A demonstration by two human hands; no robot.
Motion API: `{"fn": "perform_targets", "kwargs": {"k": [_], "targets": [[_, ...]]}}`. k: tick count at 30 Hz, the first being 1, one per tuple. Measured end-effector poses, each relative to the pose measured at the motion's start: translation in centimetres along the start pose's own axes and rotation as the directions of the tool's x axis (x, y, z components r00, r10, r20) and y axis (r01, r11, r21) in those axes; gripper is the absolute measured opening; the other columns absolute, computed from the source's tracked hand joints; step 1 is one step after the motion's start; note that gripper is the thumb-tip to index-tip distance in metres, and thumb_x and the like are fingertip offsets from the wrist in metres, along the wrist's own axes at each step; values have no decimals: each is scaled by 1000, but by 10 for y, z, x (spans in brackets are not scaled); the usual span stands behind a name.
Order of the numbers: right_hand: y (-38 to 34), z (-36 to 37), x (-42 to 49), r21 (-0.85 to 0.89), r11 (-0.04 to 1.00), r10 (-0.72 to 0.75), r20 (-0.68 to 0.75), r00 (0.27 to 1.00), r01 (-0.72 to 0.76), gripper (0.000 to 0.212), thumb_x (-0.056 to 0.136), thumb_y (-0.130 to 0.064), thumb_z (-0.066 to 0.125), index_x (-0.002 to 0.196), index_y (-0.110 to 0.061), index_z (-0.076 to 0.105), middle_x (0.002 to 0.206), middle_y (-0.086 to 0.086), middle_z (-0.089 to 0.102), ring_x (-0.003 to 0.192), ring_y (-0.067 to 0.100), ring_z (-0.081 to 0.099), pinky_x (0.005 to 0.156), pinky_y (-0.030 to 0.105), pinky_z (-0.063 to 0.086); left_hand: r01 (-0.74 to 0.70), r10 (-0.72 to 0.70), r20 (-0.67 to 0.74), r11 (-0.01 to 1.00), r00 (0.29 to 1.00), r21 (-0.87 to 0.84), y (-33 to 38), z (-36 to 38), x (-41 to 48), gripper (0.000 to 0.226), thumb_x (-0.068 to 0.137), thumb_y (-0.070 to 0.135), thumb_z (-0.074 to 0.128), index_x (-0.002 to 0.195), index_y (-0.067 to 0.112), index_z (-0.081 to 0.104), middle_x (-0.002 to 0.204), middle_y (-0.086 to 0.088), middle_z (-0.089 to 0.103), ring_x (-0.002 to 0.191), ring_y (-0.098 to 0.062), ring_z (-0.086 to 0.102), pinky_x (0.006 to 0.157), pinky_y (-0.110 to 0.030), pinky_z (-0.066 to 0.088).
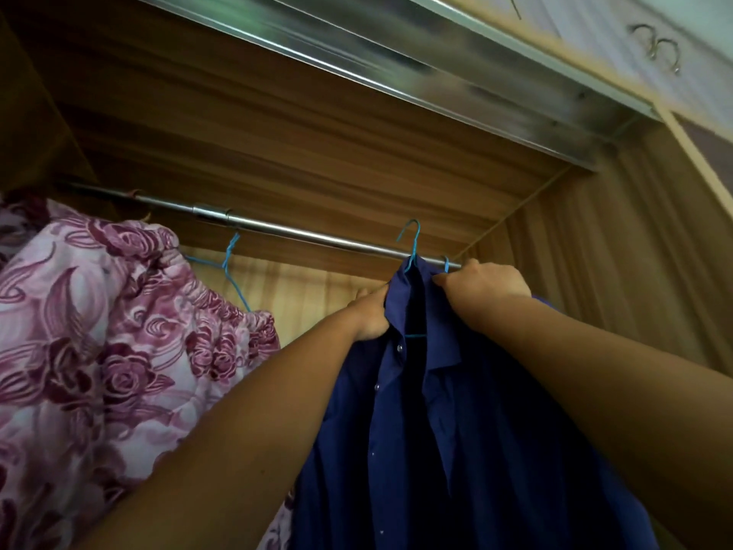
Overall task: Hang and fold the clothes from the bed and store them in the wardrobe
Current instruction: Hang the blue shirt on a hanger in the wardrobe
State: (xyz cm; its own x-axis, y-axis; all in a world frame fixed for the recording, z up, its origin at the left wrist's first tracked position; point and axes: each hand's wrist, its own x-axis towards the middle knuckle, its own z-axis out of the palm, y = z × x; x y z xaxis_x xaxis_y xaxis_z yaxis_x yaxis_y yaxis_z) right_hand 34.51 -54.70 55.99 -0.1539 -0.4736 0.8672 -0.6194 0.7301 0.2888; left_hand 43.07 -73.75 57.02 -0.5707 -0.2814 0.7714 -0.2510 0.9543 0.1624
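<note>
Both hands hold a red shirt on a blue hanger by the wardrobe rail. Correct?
Not red: the head view shows a dark blue shirt. The left hand and right hand do hold it on the blue hanger by the rail.

One light-brown wooden wardrobe (pixel 634 240), its contents counted.
Three thin blue wire hangers (pixel 412 240): the first inside the single dark blue button-up shirt (pixel 456 430), a second hanger (pixel 232 267) beside the one pink-and-maroon rose-patterned quilt (pixel 99 351), and a third hanger hook (pixel 446 264) on the one steel rail (pixel 297 231). Two bare hands, left hand (pixel 371 313) and right hand (pixel 486 281). Two metal ring handles (pixel 656 47) above.
</note>
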Motion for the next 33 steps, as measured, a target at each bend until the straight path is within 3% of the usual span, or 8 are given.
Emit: {"fn": "perform_targets", "kwargs": {"k": [5,9,13,17,22,25,29,33], "targets": [[-5,10,6,-10,1000,-21,19,1000,21,41,106,-20,36,141,-32,52,136,10,54,121,32,57,81,41,45,-90,67,-126,979,990,-185,-19,21,4,29,97,14,51,121,13,66,129,-8,65,122,-25,56,102,-34,46],[-3,9,0,-23,999,-28,19,999,29,40,106,-21,37,141,-33,51,136,9,56,122,31,58,83,40,46,-74,57,-87,977,995,-201,-24,33,-12,40,101,18,47,140,22,55,138,0,59,123,-19,55,106,-35,45],[0,-4,12,-46,998,-28,78,997,31,38,104,-17,42,137,-29,56,136,6,58,122,29,58,81,38,44,-29,19,-57,982,998,-189,-17,27,-19,32,99,10,38,119,13,63,119,-8,67,110,-26,61,95,-37,50],[-4,-6,17,-25,998,-53,128,990,56,39,103,-17,45,139,-29,55,138,5,57,124,29,58,87,39,49,-41,39,-13,962,999,-270,-7,22,-31,49,94,3,43,139,21,53,120,1,64,109,-19,59,89,-30,48],[-10,2,27,54,996,-80,196,977,70,35,104,-24,45,137,-25,55,139,8,57,125,30,57,99,42,50,16,-12,13,937,1000,-350,-2,22,-37,61,94,5,52,150,25,40,135,-3,60,122,-23,57,108,-43,46],[-12,14,19,22,993,-117,213,970,115,38,104,-25,43,142,-30,50,138,8,55,124,30,57,98,44,51,71,-64,31,935,997,-347,-9,27,-47,62,94,2,48,153,19,37,142,-7,56,127,-26,55,111,-39,43],[-16,35,-7,-114,985,-124,75,989,132,41,104,-29,35,143,-33,46,141,13,40,129,36,42,99,48,38,127,-122,36,930,992,-344,-17,42,-67,58,93,1,53,149,16,45,130,-19,63,116,-34,62,75,-21,49],[-27,53,-35,-268,936,-260,-95,961,226,47,104,-30,31,151,-30,33,147,16,34,134,37,29,105,55,24,91,-104,-33,959,994,-270,-12,54,-77,51,90,11,58,140,19,58,115,-10,71,95,-18,67,79,-22,50]]}}
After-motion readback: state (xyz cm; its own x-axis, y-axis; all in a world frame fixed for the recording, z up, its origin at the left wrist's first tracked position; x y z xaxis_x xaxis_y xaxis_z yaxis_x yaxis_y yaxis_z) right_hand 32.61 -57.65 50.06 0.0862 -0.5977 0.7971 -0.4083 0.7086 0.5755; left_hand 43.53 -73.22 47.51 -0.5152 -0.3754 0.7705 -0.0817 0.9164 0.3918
